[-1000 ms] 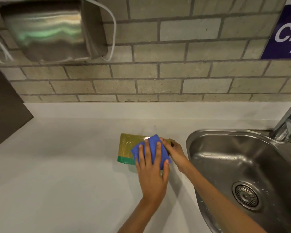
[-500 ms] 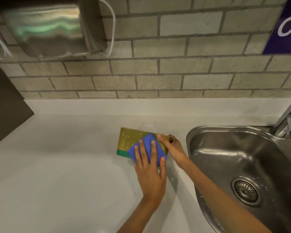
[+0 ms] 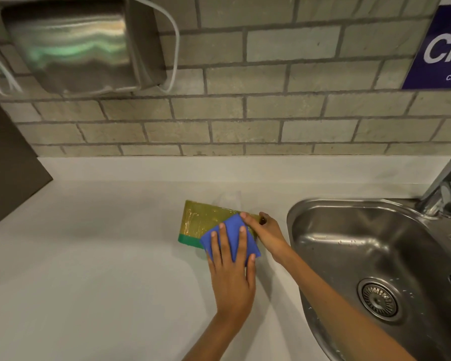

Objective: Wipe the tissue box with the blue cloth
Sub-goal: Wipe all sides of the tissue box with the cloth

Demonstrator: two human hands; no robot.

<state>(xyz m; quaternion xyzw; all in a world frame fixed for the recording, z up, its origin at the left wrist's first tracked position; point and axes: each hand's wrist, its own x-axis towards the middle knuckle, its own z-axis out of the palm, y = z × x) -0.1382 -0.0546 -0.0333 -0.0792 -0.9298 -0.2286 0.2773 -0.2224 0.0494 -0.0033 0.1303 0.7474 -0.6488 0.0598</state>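
A flat tissue box (image 3: 203, 220), gold on top with a green near edge, lies on the white counter (image 3: 89, 256) just left of the sink. A folded blue cloth (image 3: 232, 229) covers its right near corner and overhangs the near edge. My left hand (image 3: 232, 280) lies palm down on the cloth, fingers spread and pressing it onto the box. My right hand (image 3: 267, 233) comes in from the right and grips the box's right end, one fingertip touching the cloth's far corner. The box's right part is hidden under cloth and hands.
A steel sink (image 3: 323, 201) with a drain sits right of the box, its faucet (image 3: 445, 188) at the far right. A steel dispenser (image 3: 76, 45) with white cables hangs on the brick wall. A dark panel (image 3: 8, 162) borders the counter's left.
My left hand has slid the blue cloth a little toward me across the box, so more gold top shows behind it. My right hand stays on the box's right end.
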